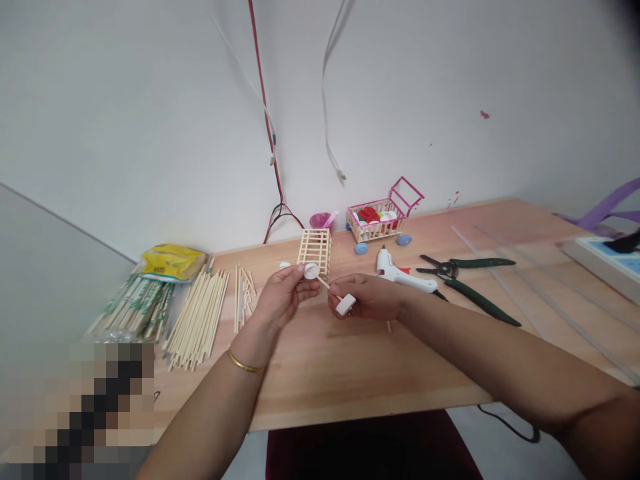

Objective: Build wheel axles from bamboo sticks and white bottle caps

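Between thumb and fingers, my left hand [285, 293] pinches a white bottle cap [311, 271], its hollow side facing me. A thin wooden stick [323, 282] runs from that cap toward my right hand [367, 297], whose closed fingers grip the stick. At the stick's near end sits a second white cap [345, 305], seen edge-on just below my right fingers. Behind the hands stands a small slatted frame of wooden sticks [315, 247]. Another white cap [285, 265] lies partly hidden behind my left hand.
A small stick cart [377, 227] with blue wheels holds coloured caps. Right of my hands lie a white glue gun [405, 275] and green-handled pliers [470, 283]. On the left are loose sticks [197, 320], packaged sticks [130, 307] and a yellow packet [173, 262]. A power strip [605, 267] sits far right.
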Demonstrator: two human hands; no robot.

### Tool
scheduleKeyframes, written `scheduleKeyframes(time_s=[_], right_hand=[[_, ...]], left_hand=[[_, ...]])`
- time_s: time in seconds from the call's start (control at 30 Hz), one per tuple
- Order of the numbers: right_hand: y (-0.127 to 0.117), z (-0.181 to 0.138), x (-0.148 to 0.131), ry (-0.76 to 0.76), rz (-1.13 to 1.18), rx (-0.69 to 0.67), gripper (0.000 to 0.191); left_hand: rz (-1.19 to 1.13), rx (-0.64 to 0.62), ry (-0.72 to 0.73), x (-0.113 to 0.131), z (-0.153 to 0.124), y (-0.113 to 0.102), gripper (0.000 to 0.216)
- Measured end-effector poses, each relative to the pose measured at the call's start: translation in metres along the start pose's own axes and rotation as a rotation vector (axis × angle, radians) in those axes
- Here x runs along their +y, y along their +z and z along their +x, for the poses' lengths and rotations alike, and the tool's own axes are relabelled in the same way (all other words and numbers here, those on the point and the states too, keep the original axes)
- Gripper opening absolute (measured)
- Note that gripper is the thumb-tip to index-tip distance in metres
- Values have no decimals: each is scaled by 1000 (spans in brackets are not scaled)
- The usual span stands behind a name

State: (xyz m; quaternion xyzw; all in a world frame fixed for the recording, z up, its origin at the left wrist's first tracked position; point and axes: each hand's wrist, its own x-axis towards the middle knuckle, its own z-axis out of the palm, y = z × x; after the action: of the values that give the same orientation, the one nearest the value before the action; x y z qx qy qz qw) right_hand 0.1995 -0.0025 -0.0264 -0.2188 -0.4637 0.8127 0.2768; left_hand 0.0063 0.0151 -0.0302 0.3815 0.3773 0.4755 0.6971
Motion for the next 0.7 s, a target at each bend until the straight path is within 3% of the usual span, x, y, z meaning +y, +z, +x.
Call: scheduleKeyframes(time_s=[0.5,0.7], right_hand=[[-1,1,0,9,9,0,30],[-4,0,0,15,-192,24,36]], left_hand=[[-6,32,-3,0,0,1,23],[14,22,2,2,0,1,33]])
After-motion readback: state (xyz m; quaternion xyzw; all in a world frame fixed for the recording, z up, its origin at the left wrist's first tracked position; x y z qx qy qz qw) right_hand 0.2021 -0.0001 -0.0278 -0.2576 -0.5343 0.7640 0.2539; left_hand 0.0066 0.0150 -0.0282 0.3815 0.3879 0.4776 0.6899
